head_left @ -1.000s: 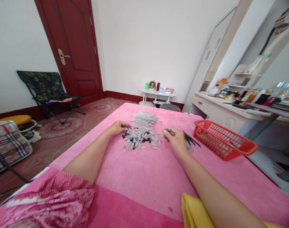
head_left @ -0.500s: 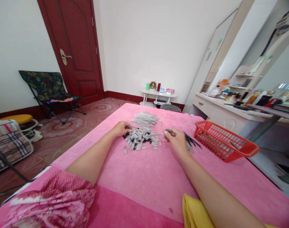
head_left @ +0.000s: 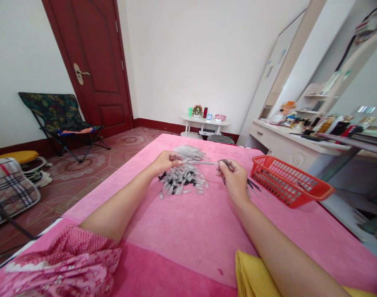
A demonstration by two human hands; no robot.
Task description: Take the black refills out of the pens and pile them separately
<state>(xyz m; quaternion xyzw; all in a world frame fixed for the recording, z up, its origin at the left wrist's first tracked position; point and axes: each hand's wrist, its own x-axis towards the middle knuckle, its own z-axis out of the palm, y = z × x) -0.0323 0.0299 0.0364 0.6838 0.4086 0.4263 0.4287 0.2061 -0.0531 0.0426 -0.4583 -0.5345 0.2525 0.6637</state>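
My right hand [head_left: 233, 173] is closed in a pinch on a slim, pale translucent pen barrel [head_left: 203, 163], held roughly level above the table and pointing left. My left hand [head_left: 169, 161] pinches near the barrel's left end; what sits between its fingertips is too small to make out. Below the hands lies a heap of short clear pen caps [head_left: 179, 185] mixed with small black pieces. Behind it is a pile of long translucent barrels [head_left: 191, 152]. Thin black sticks [head_left: 254, 184], like pen refills, lie partly hidden by my right hand.
A red plastic basket [head_left: 287, 179] stands at the right side of the pink-covered table [head_left: 176, 235]. Folded yellow cloth [head_left: 253, 274] is under my right forearm. Further off are a folding chair [head_left: 64, 119], a small white table [head_left: 191, 119] and a dresser [head_left: 269, 136] crowded with bottles.
My left hand has risen from the edge of the cap heap and moved right, toward the barrel. My right hand, still gripping the barrel, has lifted slightly. The view has shifted a little.
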